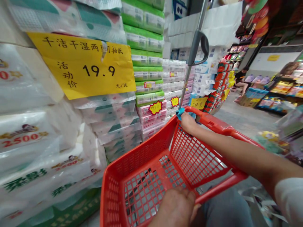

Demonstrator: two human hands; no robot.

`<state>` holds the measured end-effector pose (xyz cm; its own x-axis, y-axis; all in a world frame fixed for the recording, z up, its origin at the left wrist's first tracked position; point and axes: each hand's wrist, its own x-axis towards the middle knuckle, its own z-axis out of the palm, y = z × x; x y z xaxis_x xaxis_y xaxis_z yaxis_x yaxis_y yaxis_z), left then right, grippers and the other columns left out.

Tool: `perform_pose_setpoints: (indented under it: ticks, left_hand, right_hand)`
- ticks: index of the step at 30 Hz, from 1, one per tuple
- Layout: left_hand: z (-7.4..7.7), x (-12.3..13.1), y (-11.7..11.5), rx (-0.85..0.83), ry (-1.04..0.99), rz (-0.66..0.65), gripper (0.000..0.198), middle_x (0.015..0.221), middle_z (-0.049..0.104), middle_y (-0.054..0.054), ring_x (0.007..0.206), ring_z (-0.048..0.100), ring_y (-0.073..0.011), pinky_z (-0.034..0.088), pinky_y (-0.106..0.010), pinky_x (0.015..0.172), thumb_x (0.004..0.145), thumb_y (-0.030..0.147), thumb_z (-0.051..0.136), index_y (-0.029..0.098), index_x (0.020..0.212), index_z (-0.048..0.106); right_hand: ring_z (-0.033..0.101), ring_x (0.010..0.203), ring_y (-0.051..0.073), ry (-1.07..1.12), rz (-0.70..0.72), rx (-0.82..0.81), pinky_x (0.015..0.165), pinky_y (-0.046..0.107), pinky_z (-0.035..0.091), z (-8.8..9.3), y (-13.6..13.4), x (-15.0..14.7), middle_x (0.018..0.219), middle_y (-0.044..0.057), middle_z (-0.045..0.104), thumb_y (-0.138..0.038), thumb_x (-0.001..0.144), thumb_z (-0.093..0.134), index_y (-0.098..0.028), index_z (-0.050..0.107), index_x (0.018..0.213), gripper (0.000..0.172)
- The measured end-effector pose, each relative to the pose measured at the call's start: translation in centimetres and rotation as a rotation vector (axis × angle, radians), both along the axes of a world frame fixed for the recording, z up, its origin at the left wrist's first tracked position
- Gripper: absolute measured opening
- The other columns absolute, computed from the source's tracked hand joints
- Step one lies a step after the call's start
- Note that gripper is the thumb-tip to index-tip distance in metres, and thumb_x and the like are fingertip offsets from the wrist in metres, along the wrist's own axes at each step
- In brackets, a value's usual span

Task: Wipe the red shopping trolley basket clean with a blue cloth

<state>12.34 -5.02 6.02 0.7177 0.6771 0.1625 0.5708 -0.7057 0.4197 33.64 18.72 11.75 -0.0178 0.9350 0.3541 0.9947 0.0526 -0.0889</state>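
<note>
Steadying step: right hand closed on far rim of red basket, grey pull handle just beyond that grip; left hand apparently clasps near rim; shifting it needs both firm.

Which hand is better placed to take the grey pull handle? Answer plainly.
Likely right: the right hand sits by the foot of the grey pull handle on the red basket's far rim; the left hand grips the near rim.
</note>
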Motion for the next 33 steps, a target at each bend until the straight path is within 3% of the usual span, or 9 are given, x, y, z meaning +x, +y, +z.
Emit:
perform_pose_setpoints:
  ticks: [5, 9, 11, 14, 17, 21, 25, 29, 33]
  left_hand:
    - [-0.7, 0.5, -0.4, 0.047, 0.137, -0.092, 0.024, 0.085, 0.072, -0.005, 0.074, 0.065, -0.0166, 0.05, -0.025, 0.07, 0.1, 0.035, 0.046, 0.02, 0.098, 0.065]
    - [-1.7, -5.0, -1.2, 0.05, 0.069, 0.031, 0.038, 0.072, 0.069, -0.004, 0.069, 0.064, -0.0178, 0.053, -0.029, 0.072, 0.097, 0.051, 0.049, 0.02, 0.083, 0.065]
    - [-2.3, -9.2, -1.4, 0.13, -0.032, 0.252, 0.035, 0.078, 0.072, -0.005, 0.082, 0.067, -0.0221, 0.055, -0.039, 0.086, 0.098, 0.047, 0.049, 0.021, 0.084, 0.068]
    - [-4.1, -14.6, -1.6, 0.268, -0.234, 0.785, 0.032, 0.128, 0.067, -0.011, 0.127, 0.055, -0.031, 0.036, -0.057, 0.116, 0.096, 0.038, 0.052, 0.023, 0.122, 0.066]
    - [-6.9, -16.9, -1.7, 0.031, -0.501, 1.109, 0.056, 0.152, 0.048, -0.019, 0.142, 0.043, -0.0328, 0.033, -0.057, 0.12, 0.096, 0.041, 0.046, 0.015, 0.145, 0.046]
    - [-9.3, -16.6, -1.7, -0.118, -0.599, 1.124, 0.06, 0.153, 0.047, -0.018, 0.141, 0.048, -0.0279, 0.041, -0.049, 0.117, 0.098, 0.041, 0.039, 0.015, 0.152, 0.035]
    - [-8.9, -15.8, -1.8, -0.161, -0.674, 1.106, 0.069, 0.146, 0.055, -0.017, 0.133, 0.056, -0.0253, 0.047, -0.046, 0.11, 0.096, 0.039, 0.043, 0.018, 0.157, 0.019]
    - [-8.1, -15.2, -2.1, -0.196, -0.819, 1.123, 0.079, 0.141, 0.059, -0.017, 0.123, 0.064, -0.0221, 0.051, -0.04, 0.105, 0.094, 0.034, 0.047, 0.018, 0.159, 0.004]
    - [-7.9, -14.8, -2.3, -0.221, -0.853, 1.16, 0.082, 0.136, 0.062, -0.016, 0.117, 0.066, -0.0212, 0.051, -0.041, 0.104, 0.093, 0.031, 0.048, 0.019, 0.159, 0.001]
  right_hand:
    - [0.041, 0.143, 0.024, -0.062, 0.252, 0.079, 0.12, 0.037, 0.031, 1.0, -1.4, -1.2, 0.149, 0.014, 0.052, -0.003, 0.087, 0.035, -0.01, 0.055, 0.14, 0.057]
    - [0.045, 0.139, 0.03, -0.066, 0.396, 0.11, 0.12, 0.05, 0.027, -1.3, -0.5, -3.5, 0.137, 0.018, 0.062, -0.003, 0.084, 0.039, -0.007, 0.063, 0.132, 0.054]
    - [0.05, 0.133, 0.03, -0.013, 0.49, 0.063, 0.12, 0.052, 0.026, -4.0, -0.9, -5.9, 0.131, 0.018, 0.066, -0.002, 0.08, 0.041, -0.008, 0.066, 0.127, 0.053]
    - [0.054, 0.13, 0.027, 0.13, 0.724, 0.029, 0.121, 0.051, 0.025, -8.0, -3.1, -11.0, 0.132, 0.014, 0.066, -0.002, 0.073, 0.044, -0.011, 0.066, 0.127, 0.059]
    - [0.052, 0.134, 0.025, 0.323, 0.868, 0.005, 0.122, 0.054, 0.023, -10.5, -6.0, -16.9, 0.137, 0.011, 0.064, -0.001, 0.067, 0.045, -0.016, 0.065, 0.13, 0.068]
    - [0.046, 0.141, 0.025, 0.55, 0.982, -0.085, 0.123, 0.057, 0.022, -12.0, -9.3, -23.7, 0.145, 0.011, 0.058, -0.002, 0.063, 0.046, -0.018, 0.062, 0.134, 0.074]
    - [0.042, 0.145, 0.023, 0.734, 1.133, -0.296, 0.123, 0.053, 0.024, -12.6, -12.3, -28.0, 0.146, 0.012, 0.057, -0.005, 0.074, 0.048, -0.018, 0.059, 0.139, 0.067]
    - [0.049, 0.139, 0.024, 0.95, 1.119, -0.53, 0.122, 0.048, 0.028, -11.9, -15.1, -28.6, 0.141, 0.012, 0.061, -0.017, 0.089, 0.051, -0.017, 0.065, 0.13, 0.043]
    - [0.068, 0.104, 0.021, 1.264, 0.968, -0.966, 0.103, 0.04, 0.05, -10.0, -16.4, -25.7, 0.107, 0.007, 0.075, -0.035, 0.087, 0.067, -0.016, 0.073, 0.101, 0.025]
